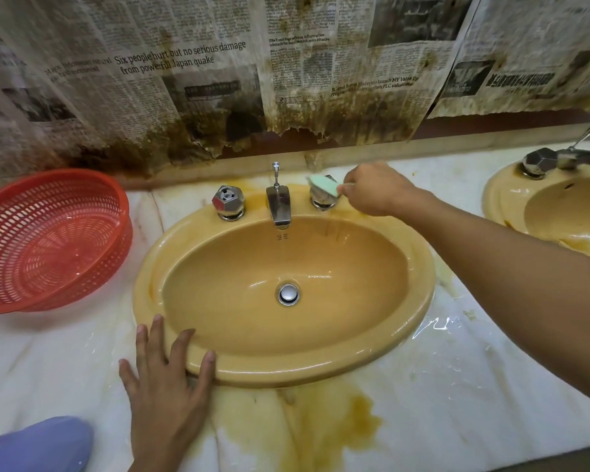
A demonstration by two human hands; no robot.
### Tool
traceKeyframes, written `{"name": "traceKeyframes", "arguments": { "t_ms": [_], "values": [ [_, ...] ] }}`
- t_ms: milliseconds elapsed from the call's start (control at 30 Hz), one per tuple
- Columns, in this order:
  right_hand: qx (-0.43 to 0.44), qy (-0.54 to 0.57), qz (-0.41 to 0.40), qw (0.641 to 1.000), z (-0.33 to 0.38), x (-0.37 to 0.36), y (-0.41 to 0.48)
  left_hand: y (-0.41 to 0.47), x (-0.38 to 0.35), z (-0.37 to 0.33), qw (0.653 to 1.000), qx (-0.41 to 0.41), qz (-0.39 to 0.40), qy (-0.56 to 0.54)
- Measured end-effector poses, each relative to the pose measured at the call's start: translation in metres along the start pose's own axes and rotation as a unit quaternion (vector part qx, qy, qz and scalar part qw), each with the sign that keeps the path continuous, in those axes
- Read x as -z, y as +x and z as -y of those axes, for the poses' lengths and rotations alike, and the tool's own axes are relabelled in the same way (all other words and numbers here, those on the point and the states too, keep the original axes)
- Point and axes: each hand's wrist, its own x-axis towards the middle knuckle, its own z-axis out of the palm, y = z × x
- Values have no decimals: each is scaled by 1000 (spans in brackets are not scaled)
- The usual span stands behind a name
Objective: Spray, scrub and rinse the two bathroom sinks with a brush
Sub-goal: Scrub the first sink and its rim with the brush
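Ochre sink (321, 373), wet, set in a stained marble counter (457, 403). Right hand (375, 190) is curled round the handle of a green brush (322, 183); the brush head sits on the right knob (321, 201) behind the basin. Left hand (166, 379) lies flat, fingers spread, holding nothing: palm on counter, fingertips on the sink's front-left rim. Second sink (504, 199) far right, partly in view. Red basket (48, 233) left of the sink.

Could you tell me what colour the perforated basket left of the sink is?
The basket is red-orange plastic, best seen in the head view.
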Motion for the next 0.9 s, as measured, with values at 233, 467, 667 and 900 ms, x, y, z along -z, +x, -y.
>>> {"name": "traceKeyframes", "arguments": {
  "t_ms": [233,467,667,900],
  "values": [
    [-2,-9,-19,1000,2,-1,-6,0,0,1,1000,-1,0,0],
    [42,-168,-8,985,-2,-41,-36,0,0,1,1000,-4,-3,1],
    [-33,-104,27,994,-53,-25,-16,-1,1,0,1000,-4,5,5],
    [-22,17,64,998,-49,-27,36,0,-2,-2,1000,-7,-10,15]
  ]
}}
